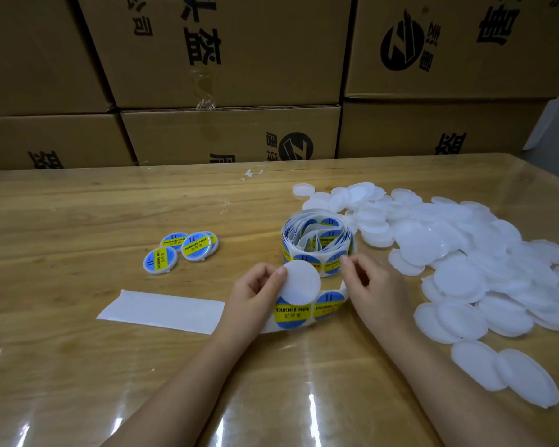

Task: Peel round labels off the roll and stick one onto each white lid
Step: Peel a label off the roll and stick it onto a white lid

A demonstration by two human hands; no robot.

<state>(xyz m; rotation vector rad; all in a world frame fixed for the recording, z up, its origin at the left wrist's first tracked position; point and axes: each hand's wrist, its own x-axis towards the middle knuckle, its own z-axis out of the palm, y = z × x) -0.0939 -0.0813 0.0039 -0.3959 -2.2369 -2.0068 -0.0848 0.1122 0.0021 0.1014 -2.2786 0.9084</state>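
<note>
The left hand (255, 296) is pinching a bare white lid (304, 283) between thumb and fingers, holding it tilted just above the unrolled label strip (292, 312), where blue-and-yellow "SOLDERING PASTE" stickers are lying face up. The right hand (376, 287) is sitting at 3 o'clock of that lid, its fingers curling in with the tips touching the strip where it is bending up toward the label roll (317, 240); whether they are actually gripping a sticker is not clear. The roll is standing loosely coiled at 12 o'clock of the hands. The spent backing paper (162, 311) is trailing flat from under the left hand toward 9 o'clock. Four labelled lids (188, 250) are lying clustered at 10 o'clock, well apart from the roll. A heap of unlabelled lids (465, 253) is spreading from 1 to 4 o'clock across the glossy wooden table (78, 221). Printed cardboard boxes (223, 59) are standing stacked along the table's far edge at 12 o'clock.
</note>
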